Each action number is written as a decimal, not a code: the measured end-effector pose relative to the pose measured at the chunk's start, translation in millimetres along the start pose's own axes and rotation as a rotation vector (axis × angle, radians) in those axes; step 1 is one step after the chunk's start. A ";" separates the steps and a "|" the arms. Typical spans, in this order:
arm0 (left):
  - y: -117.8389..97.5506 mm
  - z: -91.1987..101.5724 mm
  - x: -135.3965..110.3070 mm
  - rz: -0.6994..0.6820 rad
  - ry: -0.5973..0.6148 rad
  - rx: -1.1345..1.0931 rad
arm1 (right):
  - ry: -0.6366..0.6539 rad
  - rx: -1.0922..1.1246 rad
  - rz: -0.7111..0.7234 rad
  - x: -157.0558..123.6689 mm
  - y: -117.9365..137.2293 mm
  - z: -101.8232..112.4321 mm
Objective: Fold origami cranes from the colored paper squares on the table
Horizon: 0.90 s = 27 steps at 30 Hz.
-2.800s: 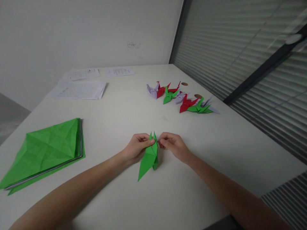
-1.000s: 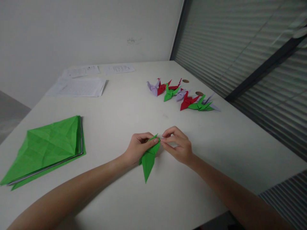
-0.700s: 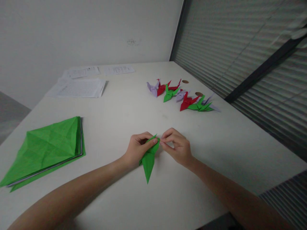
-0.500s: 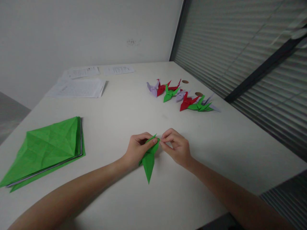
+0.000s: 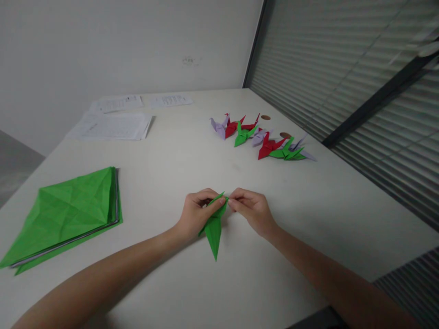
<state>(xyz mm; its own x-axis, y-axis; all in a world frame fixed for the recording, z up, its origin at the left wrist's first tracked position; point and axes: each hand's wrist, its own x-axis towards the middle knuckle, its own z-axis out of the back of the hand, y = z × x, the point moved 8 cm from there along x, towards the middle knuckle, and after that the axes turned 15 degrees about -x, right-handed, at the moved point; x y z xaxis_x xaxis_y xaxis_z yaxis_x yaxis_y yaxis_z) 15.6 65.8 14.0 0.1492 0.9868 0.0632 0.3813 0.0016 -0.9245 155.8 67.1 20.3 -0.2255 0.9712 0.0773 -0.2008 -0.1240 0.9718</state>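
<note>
Green paper (image 5: 213, 230) in left grip (image 5: 199, 209); point juts below

Light is dim, flat and greyish, its source out of view. The wall (image 5: 120, 45) dulls to grey, and the white bench (image 5: 164, 155) darkens toward the lower right. Shadows are soft-edged: one hugs the right side of the loose sheets (image 5: 115, 126), another lies under the left forearm (image 5: 137, 258). Pale, hazy streaks cross the blinds (image 5: 343, 68) at upper right. Wide-angle distortion stretches both forearms toward the lower corners. Fine detail is soft; print on the sheets is unreadable, and the hands (image 5: 197, 212) lack crispness.
</note>
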 end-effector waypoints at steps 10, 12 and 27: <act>3.7 -2.5 -1.0 0.077 0.002 -0.044 | -0.008 -0.041 0.030 0.3 3.9 1.9; 3.9 -3.5 -1.4 0.085 0.005 -0.045 | -0.023 -0.072 0.068 -0.3 7.5 3.5; 4.2 -2.0 -2.1 0.081 0.009 0.042 | 0.015 -0.110 0.116 0.1 8.9 1.6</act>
<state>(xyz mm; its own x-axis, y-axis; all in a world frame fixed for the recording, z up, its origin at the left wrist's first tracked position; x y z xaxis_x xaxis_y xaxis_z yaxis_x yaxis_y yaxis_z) 18.8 63.4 10.7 0.1864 0.9824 -0.0096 0.3289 -0.0716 -0.9417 155.5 66.4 29.3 -0.2676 0.9460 0.1831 -0.2759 -0.2573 0.9261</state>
